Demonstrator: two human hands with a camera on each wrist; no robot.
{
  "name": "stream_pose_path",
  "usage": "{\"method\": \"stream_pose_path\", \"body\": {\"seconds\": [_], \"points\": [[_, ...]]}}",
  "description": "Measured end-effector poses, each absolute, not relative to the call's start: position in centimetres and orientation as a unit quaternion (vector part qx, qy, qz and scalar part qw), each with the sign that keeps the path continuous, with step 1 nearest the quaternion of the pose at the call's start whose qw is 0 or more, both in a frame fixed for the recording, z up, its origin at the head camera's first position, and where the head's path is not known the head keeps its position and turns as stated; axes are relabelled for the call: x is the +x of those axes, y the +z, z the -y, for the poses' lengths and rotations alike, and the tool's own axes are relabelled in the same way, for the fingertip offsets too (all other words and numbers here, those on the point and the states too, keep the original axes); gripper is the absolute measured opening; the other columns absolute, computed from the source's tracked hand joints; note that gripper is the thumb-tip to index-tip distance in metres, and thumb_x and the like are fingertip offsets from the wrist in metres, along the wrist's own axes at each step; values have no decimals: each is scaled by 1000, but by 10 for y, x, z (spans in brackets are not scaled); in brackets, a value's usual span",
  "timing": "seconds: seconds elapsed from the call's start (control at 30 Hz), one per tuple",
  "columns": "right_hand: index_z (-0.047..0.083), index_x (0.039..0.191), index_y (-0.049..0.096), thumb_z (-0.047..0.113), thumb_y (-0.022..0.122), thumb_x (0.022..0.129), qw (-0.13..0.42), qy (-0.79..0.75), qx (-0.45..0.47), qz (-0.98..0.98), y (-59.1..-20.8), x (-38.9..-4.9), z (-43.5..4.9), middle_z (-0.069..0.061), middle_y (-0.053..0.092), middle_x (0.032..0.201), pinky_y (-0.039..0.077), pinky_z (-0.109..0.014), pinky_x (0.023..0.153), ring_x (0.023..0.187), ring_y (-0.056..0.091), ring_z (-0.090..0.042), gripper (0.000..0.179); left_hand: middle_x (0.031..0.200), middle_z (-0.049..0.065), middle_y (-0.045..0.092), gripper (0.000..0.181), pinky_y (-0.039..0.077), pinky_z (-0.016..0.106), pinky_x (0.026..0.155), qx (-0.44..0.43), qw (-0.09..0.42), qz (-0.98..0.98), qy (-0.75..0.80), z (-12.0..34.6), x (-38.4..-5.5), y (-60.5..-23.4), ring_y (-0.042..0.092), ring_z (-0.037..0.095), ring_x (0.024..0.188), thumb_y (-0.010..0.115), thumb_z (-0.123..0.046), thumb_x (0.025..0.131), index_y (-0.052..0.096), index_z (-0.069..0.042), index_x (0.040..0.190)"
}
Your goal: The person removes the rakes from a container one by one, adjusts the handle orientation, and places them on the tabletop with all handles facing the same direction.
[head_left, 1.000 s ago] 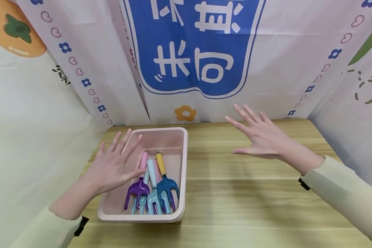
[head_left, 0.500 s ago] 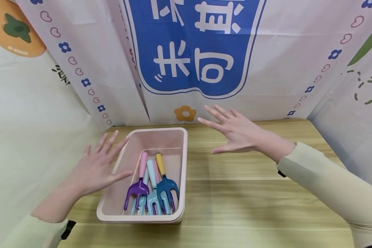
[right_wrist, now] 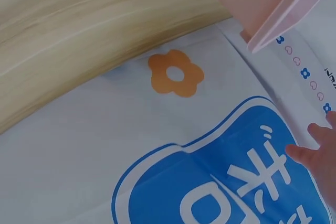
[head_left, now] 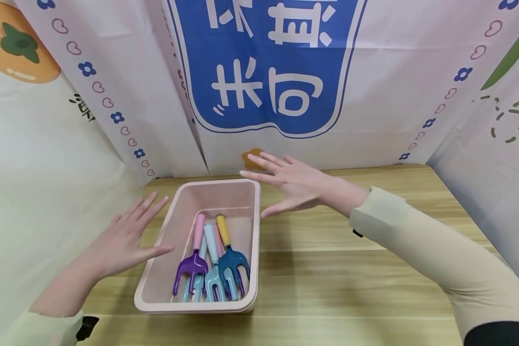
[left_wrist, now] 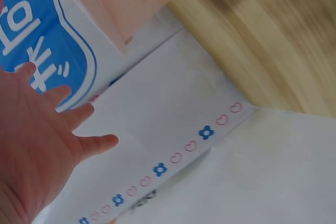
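Note:
A pale pink plastic bin [head_left: 155,304] stands on the left half of the wooden table. Inside lie several small hand forks: a purple fork [head_left: 193,264] with a pink handle, a light blue fork [head_left: 214,274], and a dark blue fork [head_left: 233,259] with a yellow handle; others are partly hidden beneath them. Fingers spread, my left hand [head_left: 118,247] hovers at the bin's left side and holds nothing. My right hand [head_left: 296,185], also spread and holding nothing, is above the table by the bin's upper right corner. Both wrist views show spread fingers apart from the bin.
The wooden table [head_left: 350,269] extends to the right of the bin. A printed cloth [head_left: 372,105] with a blue sign hangs along the table's back edge. More cloth [head_left: 39,192] borders the left side.
My right hand has moved left across the table toward the bin. The left hand has drawn left and slightly down, away from over the bin. Bin and forks stay in place.

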State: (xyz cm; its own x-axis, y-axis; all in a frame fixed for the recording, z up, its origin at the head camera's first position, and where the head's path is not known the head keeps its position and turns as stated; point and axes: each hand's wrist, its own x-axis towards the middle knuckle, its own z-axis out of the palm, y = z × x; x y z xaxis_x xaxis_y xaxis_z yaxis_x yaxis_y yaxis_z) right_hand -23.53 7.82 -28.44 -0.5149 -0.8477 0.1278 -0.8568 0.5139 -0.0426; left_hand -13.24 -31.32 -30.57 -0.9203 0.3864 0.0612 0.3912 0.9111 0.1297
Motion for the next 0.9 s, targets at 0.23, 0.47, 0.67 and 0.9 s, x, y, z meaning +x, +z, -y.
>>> {"method": "stream_pose_path", "body": {"seconds": [0.23,0.47,0.67,0.9], "points": [[34,157,14,73,50,85,10,64,492,868,-296,-236,-56,-1,-5,162,13,-64,110,147,1,-28,90,160,20,7,106,20,76,97,-194,-18,961,-197,330,-129,-320,12,50,140,78,-45,79,10,-25,158],[33,157,14,73,51,84,-18,77,490,868,-306,-242,-34,0,-3,163,12,-58,113,147,1,-24,91,158,22,17,107,27,78,90,-189,-58,941,-274,341,-130,-333,27,56,131,81,-35,79,8,-31,157],[33,156,15,76,47,84,-33,56,517,854,-317,-242,-7,0,1,163,14,-51,115,147,4,-23,90,153,25,26,95,31,76,90,-195,-100,913,-344,346,-133,-348,39,54,125,78,-22,83,18,-19,157],[31,156,20,76,48,84,-35,34,553,832,-332,-243,13,-2,14,161,14,-51,115,146,11,-25,89,143,31,39,83,49,45,91,-219,-117,881,-402,346,-136,-363,50,45,120,75,-12,85,27,-6,152]]}}
